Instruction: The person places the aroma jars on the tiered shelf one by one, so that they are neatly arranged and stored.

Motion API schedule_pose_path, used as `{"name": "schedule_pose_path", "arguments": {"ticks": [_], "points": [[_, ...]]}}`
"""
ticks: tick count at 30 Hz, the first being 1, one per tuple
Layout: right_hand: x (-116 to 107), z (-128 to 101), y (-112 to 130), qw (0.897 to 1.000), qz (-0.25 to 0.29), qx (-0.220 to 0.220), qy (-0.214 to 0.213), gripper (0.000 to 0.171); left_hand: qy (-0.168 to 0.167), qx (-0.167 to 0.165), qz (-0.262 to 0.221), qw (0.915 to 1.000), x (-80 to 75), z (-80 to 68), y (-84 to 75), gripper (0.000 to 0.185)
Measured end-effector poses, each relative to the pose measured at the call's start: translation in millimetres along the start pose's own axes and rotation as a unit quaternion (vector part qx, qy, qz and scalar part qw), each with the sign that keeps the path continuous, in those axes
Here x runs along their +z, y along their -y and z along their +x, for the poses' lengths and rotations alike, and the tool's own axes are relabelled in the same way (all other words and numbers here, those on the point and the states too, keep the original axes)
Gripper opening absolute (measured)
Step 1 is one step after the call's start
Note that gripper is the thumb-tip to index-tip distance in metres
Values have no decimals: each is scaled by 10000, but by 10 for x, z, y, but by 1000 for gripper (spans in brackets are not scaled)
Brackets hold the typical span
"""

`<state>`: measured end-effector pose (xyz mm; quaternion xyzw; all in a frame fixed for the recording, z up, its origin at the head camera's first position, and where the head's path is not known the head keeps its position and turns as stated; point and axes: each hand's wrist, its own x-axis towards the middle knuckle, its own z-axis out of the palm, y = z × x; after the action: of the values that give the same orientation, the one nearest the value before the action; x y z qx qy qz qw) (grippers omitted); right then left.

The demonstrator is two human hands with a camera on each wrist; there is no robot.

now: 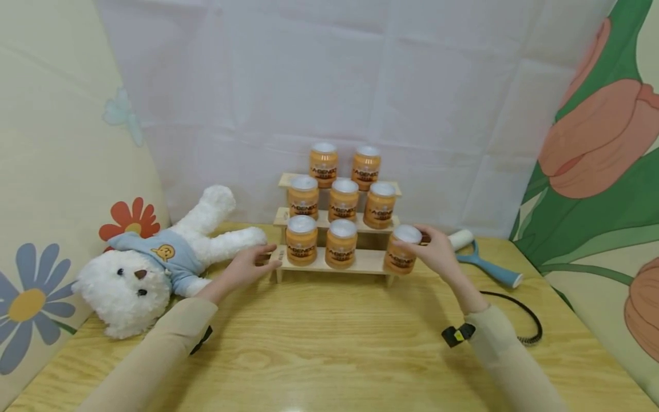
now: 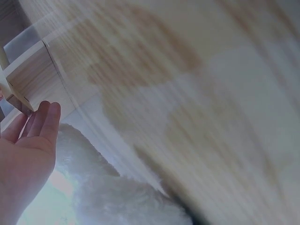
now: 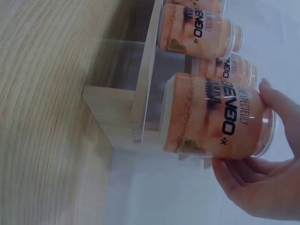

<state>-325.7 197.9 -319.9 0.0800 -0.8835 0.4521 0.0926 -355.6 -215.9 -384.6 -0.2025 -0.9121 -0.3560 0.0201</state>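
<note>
**Two hands at a three-step wooden rack of orange jars**

Left to right in the head view. A white plush bear (image 1: 154,260) in a blue shirt lies on its back at the table's left edge, one paw reaching toward the rack. Just beside that paw, the left hand (image 1: 246,268) rests against the left end of the stepped wooden rack (image 1: 360,262); its fingers are straight and close together, holding nothing, and seem to steady the rack rather than grasp it. The left wrist view confirms extended fingers (image 2: 44,123) at a wooden corner, with plush below.

The rack carries two jars on the top step, three on the middle and two on the left and centre of the bottom step, labels facing forward. At the bottom step's right end, the right hand (image 1: 435,252) curls its fingers round the upper part of an orange jar with a white lid (image 1: 403,250), whose base sits at the step's outer end. Right of it lie a lint roller (image 1: 486,260) and a black cable (image 1: 520,320) on the wooden table (image 1: 329,343).

Unclear: the left wrist view is heavily blurred. In the right wrist view the thumb is hidden behind the jar, and it is hard to tell whether the jar's base bears fully on the step. Label text is only partly legible.
</note>
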Motion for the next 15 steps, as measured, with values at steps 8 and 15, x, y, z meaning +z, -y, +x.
{"name": "schedule_pose_path", "arguments": {"ticks": [8,15], "points": [[147,85,41,9988,445,-111,163,68,9,-75,-2,10000,-2,-8,-27,64],[268,122,23,9973,661,-156,297,71,20,-80,52,10000,-8,-15,-31,64]]}}
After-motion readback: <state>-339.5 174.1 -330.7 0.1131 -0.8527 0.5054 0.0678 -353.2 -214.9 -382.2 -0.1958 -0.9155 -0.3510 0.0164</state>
